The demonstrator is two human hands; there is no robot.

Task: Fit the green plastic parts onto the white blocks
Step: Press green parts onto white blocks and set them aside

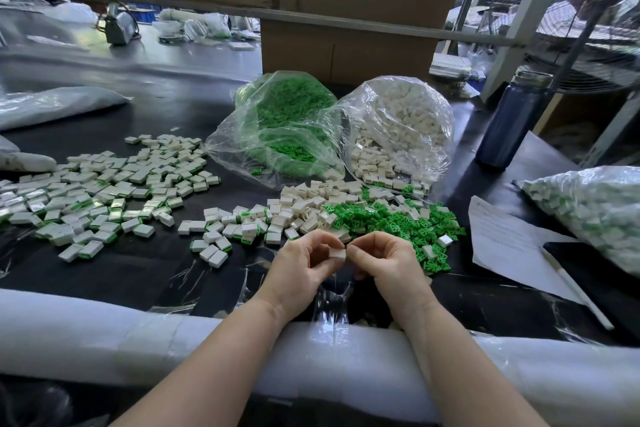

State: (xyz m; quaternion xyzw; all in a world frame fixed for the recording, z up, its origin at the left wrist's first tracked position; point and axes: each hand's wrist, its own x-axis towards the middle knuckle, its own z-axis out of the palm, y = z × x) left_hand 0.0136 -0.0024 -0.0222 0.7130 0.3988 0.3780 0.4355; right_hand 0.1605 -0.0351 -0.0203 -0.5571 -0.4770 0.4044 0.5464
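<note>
My left hand [304,265] and my right hand [384,262] meet at the near middle of the dark table, fingers curled. Between their fingertips they pinch one small white block [337,254]. Whether a green part sits on it is hidden by my fingers. Just beyond my hands lies a heap of loose green plastic parts [391,218] mixed with bare white blocks [304,208]. To the left spreads a wide scatter of white blocks with green edges [104,194].
Two open clear bags stand behind the heaps: one of green parts [287,121], one of white blocks [401,128]. A dark blue bottle [509,121], a paper sheet [509,239] and a filled bag [595,215] lie right. White foam padding [104,333] lines the near edge.
</note>
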